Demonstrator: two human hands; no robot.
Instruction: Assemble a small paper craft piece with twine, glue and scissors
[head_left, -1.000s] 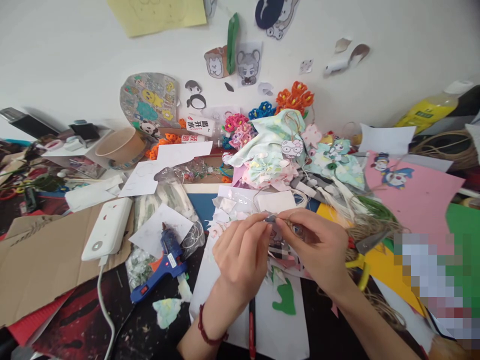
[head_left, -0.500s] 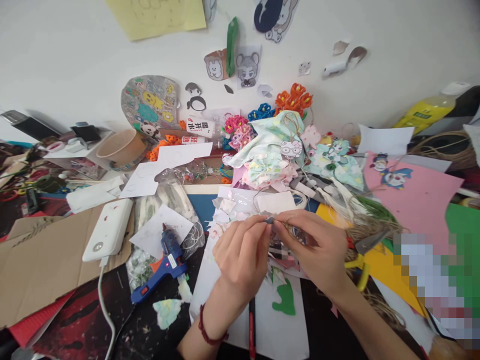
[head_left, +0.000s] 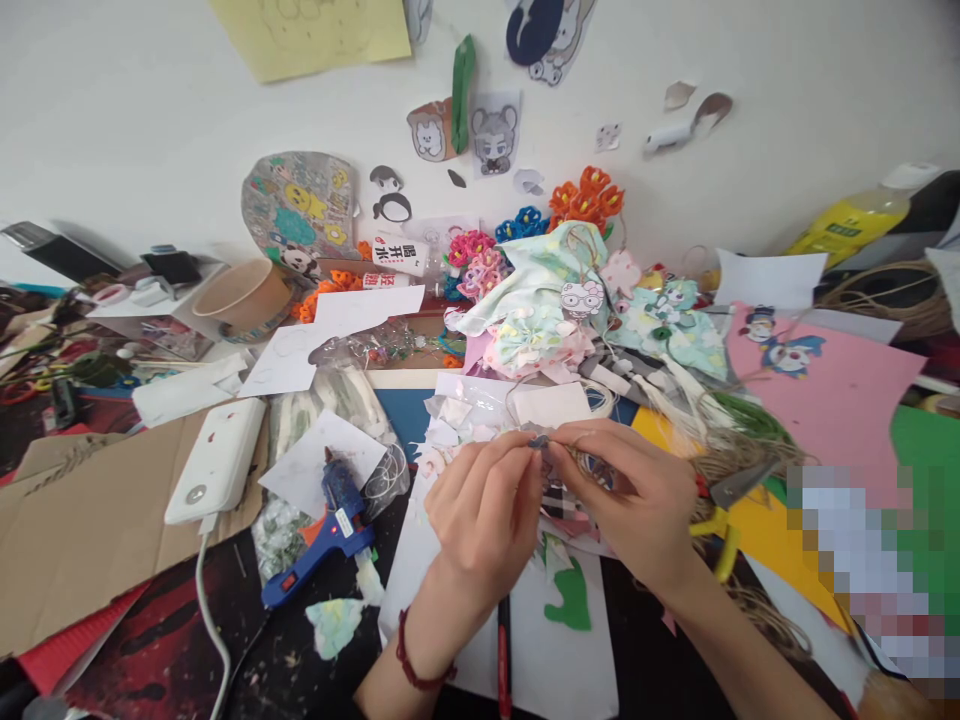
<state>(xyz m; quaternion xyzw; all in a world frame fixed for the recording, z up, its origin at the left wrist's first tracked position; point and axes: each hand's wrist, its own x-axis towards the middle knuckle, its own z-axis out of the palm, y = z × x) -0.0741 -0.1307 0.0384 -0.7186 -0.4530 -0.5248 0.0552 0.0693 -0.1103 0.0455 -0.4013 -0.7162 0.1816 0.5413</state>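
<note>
Grey scrap (head_left: 538, 441), perhaps cloth, pinched between left hand (head_left: 484, 515) and right hand (head_left: 630, 490)

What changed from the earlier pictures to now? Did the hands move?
Almost nothing changed. The left hand and right hand still pinch the small grey piece between them; nothing was picked up or let go. The blue plastic hot glue gun and white power bank stayed put.
</note>
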